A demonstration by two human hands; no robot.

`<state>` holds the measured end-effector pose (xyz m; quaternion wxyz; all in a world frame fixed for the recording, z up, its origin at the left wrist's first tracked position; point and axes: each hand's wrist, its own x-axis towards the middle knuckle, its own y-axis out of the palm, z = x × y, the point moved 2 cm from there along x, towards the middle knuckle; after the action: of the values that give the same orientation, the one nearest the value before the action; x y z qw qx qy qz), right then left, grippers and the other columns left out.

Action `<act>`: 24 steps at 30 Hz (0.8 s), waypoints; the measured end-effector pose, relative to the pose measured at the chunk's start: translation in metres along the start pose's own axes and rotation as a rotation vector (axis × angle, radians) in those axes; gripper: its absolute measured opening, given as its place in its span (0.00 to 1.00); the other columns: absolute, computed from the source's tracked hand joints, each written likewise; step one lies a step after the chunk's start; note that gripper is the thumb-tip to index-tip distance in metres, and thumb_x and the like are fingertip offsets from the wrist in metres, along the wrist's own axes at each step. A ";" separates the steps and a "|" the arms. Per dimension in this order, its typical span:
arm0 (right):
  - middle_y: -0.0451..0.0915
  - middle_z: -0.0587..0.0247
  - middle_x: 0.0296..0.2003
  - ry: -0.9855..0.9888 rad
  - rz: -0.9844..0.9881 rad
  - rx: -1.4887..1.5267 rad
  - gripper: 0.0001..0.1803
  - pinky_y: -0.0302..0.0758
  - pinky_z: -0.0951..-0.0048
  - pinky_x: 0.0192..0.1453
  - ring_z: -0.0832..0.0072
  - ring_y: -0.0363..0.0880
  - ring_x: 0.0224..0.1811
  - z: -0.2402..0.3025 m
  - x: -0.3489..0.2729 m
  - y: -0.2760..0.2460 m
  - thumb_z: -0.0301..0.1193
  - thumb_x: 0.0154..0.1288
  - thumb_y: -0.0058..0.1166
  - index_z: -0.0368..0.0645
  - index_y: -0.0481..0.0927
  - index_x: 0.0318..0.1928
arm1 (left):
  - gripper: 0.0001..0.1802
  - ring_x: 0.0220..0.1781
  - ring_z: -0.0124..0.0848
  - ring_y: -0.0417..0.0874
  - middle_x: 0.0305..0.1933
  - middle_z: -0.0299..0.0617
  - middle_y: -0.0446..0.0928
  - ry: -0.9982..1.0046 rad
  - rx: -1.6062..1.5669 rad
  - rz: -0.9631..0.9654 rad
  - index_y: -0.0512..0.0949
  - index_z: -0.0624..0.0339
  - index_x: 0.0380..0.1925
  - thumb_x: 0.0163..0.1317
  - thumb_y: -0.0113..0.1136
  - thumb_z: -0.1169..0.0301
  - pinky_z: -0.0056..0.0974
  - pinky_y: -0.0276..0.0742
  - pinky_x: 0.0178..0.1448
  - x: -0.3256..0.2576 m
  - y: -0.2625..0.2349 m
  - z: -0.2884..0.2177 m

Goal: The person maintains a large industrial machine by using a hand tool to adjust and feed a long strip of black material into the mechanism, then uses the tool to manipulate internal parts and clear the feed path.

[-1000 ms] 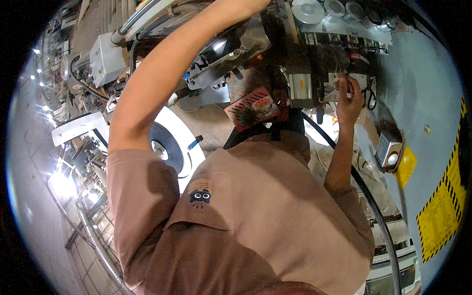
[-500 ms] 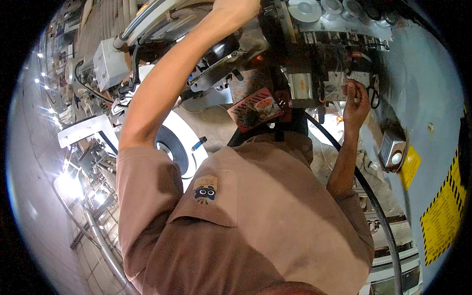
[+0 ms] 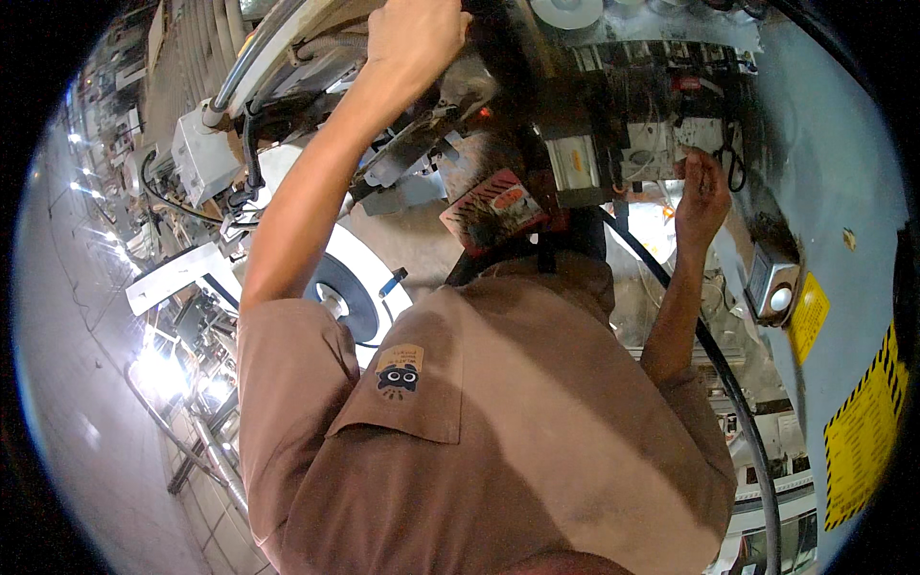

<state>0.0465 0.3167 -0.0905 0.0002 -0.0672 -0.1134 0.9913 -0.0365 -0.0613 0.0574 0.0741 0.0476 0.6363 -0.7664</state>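
Note:
My left arm reaches far up, and my left hand [image 3: 414, 40] is at the top edge in front of dark machine parts. I see mostly its back; its fingers are hidden, so what it touches cannot be told. My right hand [image 3: 702, 196] is raised at the right, its fingers bent and pressed together by a pale machine block [image 3: 652, 149]. Anything between those fingertips is too small to make out. Beside them hangs a pair of black-handled scissors [image 3: 736, 161]. Between my arms is a grimy red plate with dark stripes [image 3: 494, 211].
A white disc with a dark hub [image 3: 356, 287] stands beyond my left elbow. A black hose [image 3: 724, 359] runs down past my right arm. The grey-blue machine panel [image 3: 815, 182] on the right carries a metal switch box [image 3: 770, 283] and yellow labels [image 3: 860, 436].
My left hand has shifted left and a little down in the picture. The whole view has tilted slightly. My right hand stays beside the pale block, fingers still bent.

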 end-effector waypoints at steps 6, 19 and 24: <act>0.88 0.59 0.41 0.101 0.009 -0.063 0.17 0.81 0.70 0.51 0.73 0.86 0.43 -0.006 0.007 -0.010 0.41 0.79 0.58 0.38 0.85 0.51 | 0.18 0.32 0.55 0.88 0.28 0.57 0.84 -0.101 0.045 0.001 0.85 0.61 0.34 0.68 0.63 0.55 0.56 0.83 0.37 -0.013 -0.007 -0.005; 0.85 0.62 0.40 0.052 0.051 0.015 0.19 0.76 0.71 0.50 0.77 0.80 0.41 0.020 0.031 0.027 0.43 0.79 0.58 0.39 0.84 0.51 | 0.18 0.32 0.54 0.87 0.28 0.56 0.84 -0.062 -0.011 -0.041 0.89 0.53 0.43 0.64 0.69 0.53 0.52 0.82 0.37 -0.044 -0.092 0.023; 0.84 0.65 0.39 0.083 0.035 0.028 0.17 0.75 0.70 0.49 0.77 0.79 0.40 0.018 0.024 0.028 0.40 0.80 0.56 0.38 0.85 0.51 | 0.19 0.36 0.55 0.88 0.30 0.55 0.86 -0.180 -0.006 -0.011 0.88 0.50 0.44 0.65 0.67 0.49 0.54 0.84 0.38 -0.070 -0.073 0.052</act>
<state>0.0205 0.2859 -0.0825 -0.0116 -0.1103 -0.0981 0.9890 0.0207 -0.0952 0.1490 0.1270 -0.0254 0.6295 -0.7662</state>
